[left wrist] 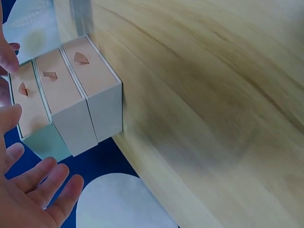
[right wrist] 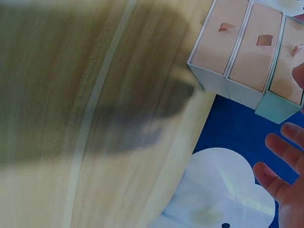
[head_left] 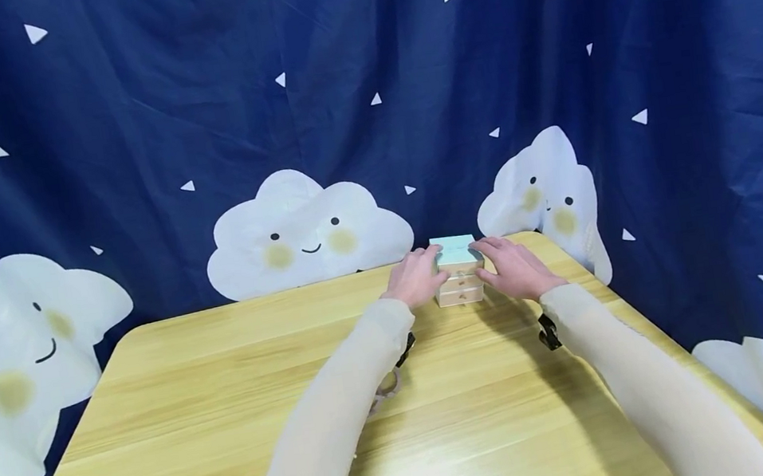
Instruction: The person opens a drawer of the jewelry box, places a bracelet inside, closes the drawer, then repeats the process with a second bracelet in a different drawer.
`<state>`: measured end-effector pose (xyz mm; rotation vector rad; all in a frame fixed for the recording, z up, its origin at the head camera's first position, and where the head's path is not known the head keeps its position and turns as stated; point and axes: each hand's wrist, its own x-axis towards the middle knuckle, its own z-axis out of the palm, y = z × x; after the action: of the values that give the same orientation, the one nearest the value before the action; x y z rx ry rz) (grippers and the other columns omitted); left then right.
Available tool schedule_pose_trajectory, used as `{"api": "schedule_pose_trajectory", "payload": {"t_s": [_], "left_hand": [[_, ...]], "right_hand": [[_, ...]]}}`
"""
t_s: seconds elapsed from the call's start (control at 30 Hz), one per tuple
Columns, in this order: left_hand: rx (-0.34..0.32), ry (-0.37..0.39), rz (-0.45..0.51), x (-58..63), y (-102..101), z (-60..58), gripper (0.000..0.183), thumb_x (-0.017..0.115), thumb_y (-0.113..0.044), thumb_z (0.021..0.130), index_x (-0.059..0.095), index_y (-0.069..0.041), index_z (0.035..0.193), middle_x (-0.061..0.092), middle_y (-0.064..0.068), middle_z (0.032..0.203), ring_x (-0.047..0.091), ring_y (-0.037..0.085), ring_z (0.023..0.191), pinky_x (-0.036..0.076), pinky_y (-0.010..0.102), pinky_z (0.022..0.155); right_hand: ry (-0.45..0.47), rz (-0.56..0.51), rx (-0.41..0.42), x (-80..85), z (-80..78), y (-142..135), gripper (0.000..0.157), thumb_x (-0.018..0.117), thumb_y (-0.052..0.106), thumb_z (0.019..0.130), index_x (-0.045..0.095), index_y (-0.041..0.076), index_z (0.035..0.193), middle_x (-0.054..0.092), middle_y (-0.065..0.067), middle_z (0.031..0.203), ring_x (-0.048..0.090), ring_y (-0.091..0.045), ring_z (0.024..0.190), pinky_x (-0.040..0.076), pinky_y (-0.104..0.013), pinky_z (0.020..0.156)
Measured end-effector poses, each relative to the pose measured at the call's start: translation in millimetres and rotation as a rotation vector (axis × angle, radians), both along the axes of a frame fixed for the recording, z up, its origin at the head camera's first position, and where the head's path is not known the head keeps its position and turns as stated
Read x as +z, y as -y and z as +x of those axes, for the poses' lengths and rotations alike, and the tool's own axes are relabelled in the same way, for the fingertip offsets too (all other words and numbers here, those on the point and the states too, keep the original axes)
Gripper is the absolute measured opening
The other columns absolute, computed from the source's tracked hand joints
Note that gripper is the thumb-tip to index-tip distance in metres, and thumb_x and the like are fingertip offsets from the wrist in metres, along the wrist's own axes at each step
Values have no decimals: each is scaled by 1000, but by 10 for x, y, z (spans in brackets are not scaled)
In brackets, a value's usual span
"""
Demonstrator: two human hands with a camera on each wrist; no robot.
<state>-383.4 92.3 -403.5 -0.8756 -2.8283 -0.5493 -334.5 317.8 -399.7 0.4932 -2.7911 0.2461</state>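
Note:
At the table's far right end stands a stack of three small drawer boxes with pinkish fronts and small pull tabs. The top one is a mint-green drawer box (head_left: 456, 255); beneath it are a white middle box (left wrist: 71, 118) and a white bottom box (left wrist: 107, 107). My left hand (head_left: 417, 277) is at the left side of the mint-green box, thumb near its front, other fingers spread apart in the left wrist view. On the opposite side my right hand (head_left: 517, 267) reaches to the same box, its fingers extended. Exact contact is partly hidden.
The stack stands on a wooden table (head_left: 229, 403) near its far edge. Behind hangs a dark blue curtain (head_left: 308, 119) with clouds and white triangles. A thin pinkish loop (head_left: 389, 384) shows beside my left forearm. Dark straps (head_left: 548, 332) hang at my wrists.

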Motion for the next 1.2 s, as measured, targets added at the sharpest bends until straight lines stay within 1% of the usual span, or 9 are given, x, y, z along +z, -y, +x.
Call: {"api": "schedule_pose_trajectory", "payload": {"t_s": [0.17,0.33,0.47,0.6,0.77,1.0,1.2], "left_hand": [[-2,-6,-16,-7,-21,-3,55,58,-42,100,45,-24,151,60,5,139,60,23,124,54,41,91],[6,-23,-29,-41,-29,-48,54,57,-41,100,45,-26,151,61,6,138,61,24,123,54,40,92],[8,-26,-27,-69,-33,-77,53,57,-40,100,46,-27,151,62,5,137,61,25,123,53,41,94],[5,-22,-44,-79,-34,-70,52,56,-40,102,47,-27,151,62,3,139,59,24,126,51,40,98],[-4,-13,-45,-68,-42,-46,49,55,-39,103,49,-27,150,63,1,140,57,25,128,50,40,100],[11,-6,-17,-61,-44,-41,43,54,-35,104,53,-30,147,65,0,137,59,25,124,52,41,95],[21,-12,-1,-63,-30,-41,42,55,-36,104,54,-31,145,66,-1,135,58,25,126,50,42,99]], "right_hand": [[14,-15,-14,-24,-3,5,54,60,32,100,49,8,147,53,-19,147,51,-43,132,42,-60,104],[33,-20,-21,-47,-25,17,54,56,34,101,46,11,150,51,-18,150,50,-44,132,42,-61,105],[38,-16,-31,-54,-30,21,54,56,35,101,47,13,150,53,-16,148,52,-44,131,43,-61,104],[38,-17,-32,-66,-36,22,54,57,36,101,47,15,150,55,-16,146,53,-43,129,44,-60,103],[27,-37,-28,-76,-30,26,52,56,35,102,49,14,148,56,-17,145,55,-43,127,45,-59,102],[6,-50,-18,-86,-45,23,49,56,31,102,50,10,147,57,-19,143,57,-43,125,46,-58,102],[7,-52,-18,-83,-57,44,49,56,31,102,50,10,147,59,-19,141,59,-42,122,47,-58,101]]}}
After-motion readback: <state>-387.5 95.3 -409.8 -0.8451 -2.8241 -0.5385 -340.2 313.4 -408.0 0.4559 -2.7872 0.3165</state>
